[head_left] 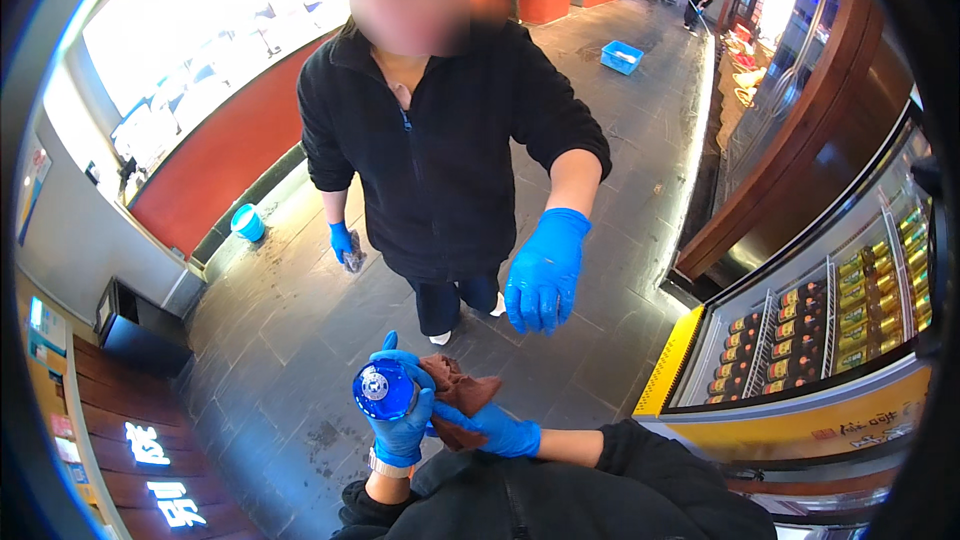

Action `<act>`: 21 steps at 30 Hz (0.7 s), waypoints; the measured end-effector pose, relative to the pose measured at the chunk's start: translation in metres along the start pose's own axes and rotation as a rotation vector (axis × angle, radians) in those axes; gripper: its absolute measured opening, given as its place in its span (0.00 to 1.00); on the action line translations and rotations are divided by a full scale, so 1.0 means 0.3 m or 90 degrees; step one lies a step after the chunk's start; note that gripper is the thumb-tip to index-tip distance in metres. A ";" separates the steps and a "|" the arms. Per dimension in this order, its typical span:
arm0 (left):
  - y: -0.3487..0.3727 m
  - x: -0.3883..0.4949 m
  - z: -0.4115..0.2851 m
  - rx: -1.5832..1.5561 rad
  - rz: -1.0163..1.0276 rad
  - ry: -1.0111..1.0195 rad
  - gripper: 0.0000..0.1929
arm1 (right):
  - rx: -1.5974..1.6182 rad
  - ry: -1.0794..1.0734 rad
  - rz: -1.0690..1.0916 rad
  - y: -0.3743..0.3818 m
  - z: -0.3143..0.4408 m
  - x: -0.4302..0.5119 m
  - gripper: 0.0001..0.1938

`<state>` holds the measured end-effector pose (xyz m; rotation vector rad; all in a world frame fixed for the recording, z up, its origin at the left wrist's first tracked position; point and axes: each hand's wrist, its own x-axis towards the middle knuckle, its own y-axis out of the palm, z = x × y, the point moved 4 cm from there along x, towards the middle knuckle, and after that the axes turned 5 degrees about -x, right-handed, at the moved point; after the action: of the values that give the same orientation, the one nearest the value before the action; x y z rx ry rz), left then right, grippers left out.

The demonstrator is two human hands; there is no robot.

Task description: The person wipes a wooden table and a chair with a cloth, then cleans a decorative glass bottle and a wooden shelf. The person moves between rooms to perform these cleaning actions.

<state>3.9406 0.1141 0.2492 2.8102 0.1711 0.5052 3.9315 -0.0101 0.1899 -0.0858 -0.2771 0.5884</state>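
Observation:
My left hand (400, 431), in a blue glove with a watch at the wrist, grips a shiny blue round-ended container (391, 403). Its round face bears a white emblem and is turned up towards me; the rest is hidden by the fingers. My right hand (504, 429), also blue-gloved, holds a brown cloth (459, 388) against or close beside the container. Part of the cloth sticks out above and below my right fingers. Just beyond, a person in a dark zip jacket (439, 165) faces me, one blue-gloved hand (549, 270) stretched out over the floor.
A drinks fridge (690, 360) with several bottles stands at the right. To the left are a red-fronted counter (225, 157), a blue bucket (247, 223) and a black bin (142, 334). Farther off, a blue crate (621, 58) lies on the tiled floor; another person (697, 7) holds a long pole.

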 end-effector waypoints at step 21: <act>0.207 0.008 -0.077 0.151 0.319 -0.297 0.28 | 0.136 0.073 -0.119 -0.095 -0.009 -0.091 0.29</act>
<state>3.9386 0.0612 0.2890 3.1022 -0.6163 -0.0975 3.9259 -0.0490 0.1854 0.1122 -0.1079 0.4223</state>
